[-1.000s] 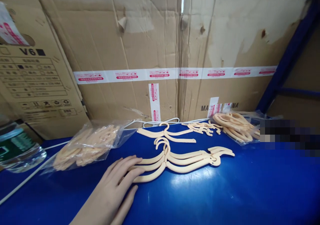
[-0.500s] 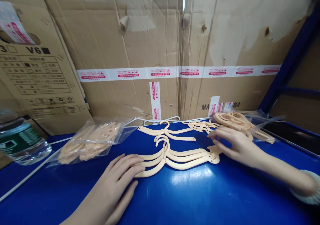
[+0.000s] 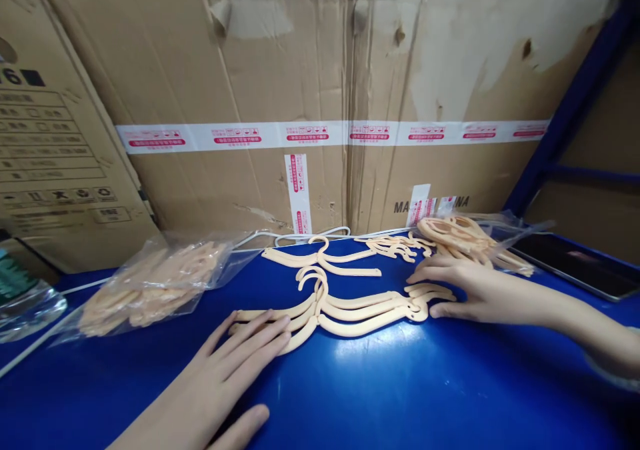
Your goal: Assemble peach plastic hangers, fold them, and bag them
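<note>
Several cream-coloured plastic clothes hangers (image 3: 367, 329) lie nested on the blue tabletop, their hooks pointing away from me. Across their left arms rests my left hand (image 3: 215, 377), open, fingers stretched and thumb apart. My right hand (image 3: 475, 293) is at the right end of the hangers, its thumb and fingers spread around a few small curved cream pieces (image 3: 431, 293). Whether its fingertips touch those pieces I cannot tell. Behind the nested hangers lies another hanger (image 3: 290, 258), with a pile of small curved parts (image 3: 395, 245) to its right.
Clear plastic bags of cream parts lie at left (image 3: 165, 280) and at back right (image 3: 455, 233). A dark phone-like device (image 3: 575, 263) is at the right edge. A water bottle (image 3: 25, 297) stands at left, near a white cable (image 3: 37, 350). Cardboard (image 3: 240, 190) walls the back.
My view has shifted, so things sit further left. My right hand has come lower and closer to the hangers' right end, where the small curved pieces now fan out. My left hand stays on the hangers.
</note>
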### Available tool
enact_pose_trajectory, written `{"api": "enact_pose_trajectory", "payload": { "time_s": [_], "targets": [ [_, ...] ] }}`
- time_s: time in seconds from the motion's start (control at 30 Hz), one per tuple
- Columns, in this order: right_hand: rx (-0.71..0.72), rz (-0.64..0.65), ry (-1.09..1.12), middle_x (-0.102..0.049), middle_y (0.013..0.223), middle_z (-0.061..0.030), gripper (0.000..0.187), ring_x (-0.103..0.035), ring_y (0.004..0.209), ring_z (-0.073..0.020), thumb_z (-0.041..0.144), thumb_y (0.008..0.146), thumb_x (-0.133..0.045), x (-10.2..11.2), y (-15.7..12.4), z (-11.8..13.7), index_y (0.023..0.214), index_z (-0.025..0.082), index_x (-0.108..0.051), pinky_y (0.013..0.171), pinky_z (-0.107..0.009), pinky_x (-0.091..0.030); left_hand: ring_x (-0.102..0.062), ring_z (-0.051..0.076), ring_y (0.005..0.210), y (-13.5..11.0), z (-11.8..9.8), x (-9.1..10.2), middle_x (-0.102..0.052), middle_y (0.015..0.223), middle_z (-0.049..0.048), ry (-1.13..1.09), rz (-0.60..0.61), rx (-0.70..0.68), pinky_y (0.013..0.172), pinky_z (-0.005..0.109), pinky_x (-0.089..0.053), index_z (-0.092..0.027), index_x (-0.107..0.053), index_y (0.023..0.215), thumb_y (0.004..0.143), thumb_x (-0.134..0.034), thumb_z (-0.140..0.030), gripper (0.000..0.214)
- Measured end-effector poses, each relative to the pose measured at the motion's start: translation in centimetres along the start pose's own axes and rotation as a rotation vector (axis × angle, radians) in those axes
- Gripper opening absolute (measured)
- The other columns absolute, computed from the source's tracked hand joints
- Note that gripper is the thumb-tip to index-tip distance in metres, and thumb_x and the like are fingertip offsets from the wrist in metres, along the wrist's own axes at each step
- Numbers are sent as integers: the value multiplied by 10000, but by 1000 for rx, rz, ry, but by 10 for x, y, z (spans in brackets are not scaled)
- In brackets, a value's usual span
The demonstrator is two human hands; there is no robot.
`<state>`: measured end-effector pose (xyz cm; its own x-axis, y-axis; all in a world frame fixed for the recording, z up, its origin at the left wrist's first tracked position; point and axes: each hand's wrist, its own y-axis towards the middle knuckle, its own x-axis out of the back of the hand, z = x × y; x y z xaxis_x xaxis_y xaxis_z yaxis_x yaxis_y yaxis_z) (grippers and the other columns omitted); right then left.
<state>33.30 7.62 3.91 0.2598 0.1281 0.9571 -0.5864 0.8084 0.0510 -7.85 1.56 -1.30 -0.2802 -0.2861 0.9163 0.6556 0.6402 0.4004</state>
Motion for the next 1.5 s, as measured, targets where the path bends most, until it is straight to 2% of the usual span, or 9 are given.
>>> {"api": "enact_pose_trajectory", "payload": {
  "time_s": [0.13,0.3,0.43,0.53,0.7,0.93,1.13,1.27,1.5],
  "targets": [
    [19,-1,51,-661,1117,-114,348,-617,1039,-279,441,906,-587,1,1,1,1147,201,-662,916,-437,-497,-418,256,1384,-1,4,-9,-488,1481,-1,-30,-50,16,1152,528,-302,-362,-328,1482,1004,-376,-441,487],
    [21,0,48,-658,1113,-108,361,-618,1037,-275,470,932,-542,1,0,2,1161,217,-660,917,-438,-498,-407,239,1391,-2,6,-9,-484,1483,-13,-52,-60,53,1155,499,-318,-342,-366,1453,989,-394,-433,473],
    [3,0,44,-658,1110,-100,354,-622,1030,-267,470,936,-532,-1,0,0,1150,224,-669,920,-431,-499,-408,239,1390,0,6,-7,-495,1471,-38,-47,-34,52,1144,520,-330,-373,-457,1363,968,-416,-381,397],
    [-4,1,40,-658,1110,-94,346,-625,1028,-258,460,944,-522,-1,0,-2,1152,221,-664,918,-418,-500,-428,238,1377,2,6,-7,-500,1466,-38,-22,-21,37,1129,521,-355,-375,-453,1360,954,-411,-333,410],
    [24,-29,5,-673,1072,-81,298,-648,969,-240,396,973,-484,-6,2,-7,1143,245,-677,863,-397,-524,-439,275,1366,1,6,-8,-491,1476,-2,18,18,67,1071,553,-417,-357,-421,1403,977,-384,-390,429],
    [53,-133,-54,-702,1039,-83,285,-678,895,-236,352,970,-483,-16,5,-15,1097,262,-722,819,-398,-555,-434,253,1373,-1,5,-8,-522,1453,9,29,-37,79,1172,550,-241,-348,-371,1456,1006,-357,-447,461],
    [25,-147,-134,-709,1023,-75,295,-682,893,-238,331,970,-477,-17,5,-16,1107,269,-731,794,-402,-559,-340,203,1428,-3,7,-9,-440,1514,-29,40,15,67,1210,484,-156,-333,-320,1487,1010,-361,-455,494],
    [1,-160,-178,-716,1007,-59,276,-686,875,-240,340,959,-496,-17,5,-18,1064,277,-743,790,-396,-555,-332,216,1432,-5,9,-11,-413,1530,-37,57,41,79,1205,501,-168,-337,-301,1499,1006,-363,-454,510],
    [10,-152,-268,-690,992,-80,274,-668,848,-239,344,955,-491,-11,1,-12,1027,256,-741,769,-386,-542,-358,252,1418,-5,9,-14,-451,1508,1,76,7,65,1187,526,-209,-333,-330,1496,996,-378,-447,515]
  ]
}}
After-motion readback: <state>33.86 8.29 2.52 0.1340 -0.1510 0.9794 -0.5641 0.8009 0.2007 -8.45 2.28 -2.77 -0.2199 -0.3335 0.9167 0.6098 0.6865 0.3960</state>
